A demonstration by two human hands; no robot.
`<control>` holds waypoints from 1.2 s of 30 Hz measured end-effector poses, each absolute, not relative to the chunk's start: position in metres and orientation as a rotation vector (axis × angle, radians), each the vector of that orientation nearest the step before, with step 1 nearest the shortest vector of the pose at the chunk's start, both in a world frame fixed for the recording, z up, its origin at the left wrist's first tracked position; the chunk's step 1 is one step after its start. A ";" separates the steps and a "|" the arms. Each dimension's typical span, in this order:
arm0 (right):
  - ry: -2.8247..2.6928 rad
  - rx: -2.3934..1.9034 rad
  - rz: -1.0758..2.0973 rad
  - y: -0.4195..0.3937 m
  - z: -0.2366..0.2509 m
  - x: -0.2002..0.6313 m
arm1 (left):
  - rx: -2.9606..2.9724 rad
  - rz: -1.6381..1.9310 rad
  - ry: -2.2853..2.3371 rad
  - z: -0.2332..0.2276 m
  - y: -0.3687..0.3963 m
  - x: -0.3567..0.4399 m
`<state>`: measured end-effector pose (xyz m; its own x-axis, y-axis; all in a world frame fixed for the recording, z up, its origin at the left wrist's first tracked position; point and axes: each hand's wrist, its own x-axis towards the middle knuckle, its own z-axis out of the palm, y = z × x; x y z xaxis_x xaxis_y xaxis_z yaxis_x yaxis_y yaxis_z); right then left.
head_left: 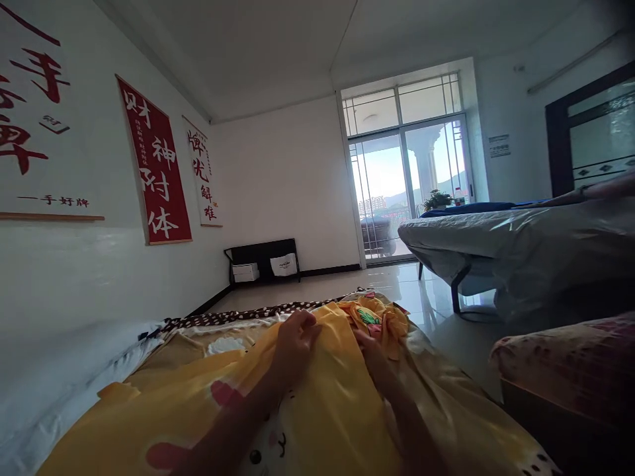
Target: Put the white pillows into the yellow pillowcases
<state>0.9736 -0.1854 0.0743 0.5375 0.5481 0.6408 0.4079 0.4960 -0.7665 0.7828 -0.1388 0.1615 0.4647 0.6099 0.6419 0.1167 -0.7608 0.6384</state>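
A yellow cloth (332, 403), printed with a white cartoon rabbit with pink ears, spreads over the bed in front of me; it looks like a quilt cover. My left hand (295, 340) is closed on the cloth near its far edge, fingers bent at a raised fold. To its right, my right hand (370, 350) also grips the cloth, its fingertips partly hidden by the folds. Just beyond the right hand lies a bunched part of the cloth (391, 324) with a green and pink print. Under it shows a tan and white bed sheet (446, 390).
A brown dotted cloth edge (238, 314) runs along the bed's far side. At right stands a table (456, 231) under plastic, with a person's arm (590, 193) over it. A patterned cushioned seat (560, 357) is nearer. A black rack (262, 258) stands by the wall.
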 end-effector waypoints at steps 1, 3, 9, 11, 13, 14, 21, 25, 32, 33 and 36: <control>-1.015 -1.088 0.150 -0.186 0.075 0.970 | 2.197 1.260 0.600 0.161 -0.139 0.783; -0.939 -1.047 0.274 -0.189 0.079 0.959 | 2.216 1.256 0.582 0.161 -0.141 0.784; -1.069 -1.050 0.419 -0.199 0.100 0.922 | 2.292 1.241 0.520 0.167 -0.147 0.789; -1.095 -1.048 0.398 -0.201 0.103 0.918 | 2.309 1.217 0.528 0.166 -0.147 0.789; -1.078 -1.058 0.388 -0.202 0.103 0.919 | 2.344 1.242 0.548 0.163 -0.147 0.785; -1.057 -1.065 0.376 -0.202 0.102 0.920 | 2.386 1.287 0.565 0.160 -0.148 0.782; -0.968 -1.074 0.236 -0.197 0.097 0.918 | 3.079 1.066 0.767 0.145 -0.169 0.748; -0.940 -1.030 0.266 -0.197 0.096 0.917 | 3.237 0.842 0.766 0.148 -0.166 0.747; -0.925 -0.845 0.560 -0.199 0.095 0.919 | 3.270 0.741 0.479 0.163 -0.166 0.734; -0.947 -0.803 0.616 -0.199 0.095 0.918 | 3.291 0.690 0.420 0.166 -0.169 0.730; -0.926 -0.726 0.737 -0.198 0.095 0.920 | 3.372 0.514 0.314 0.174 -0.176 0.718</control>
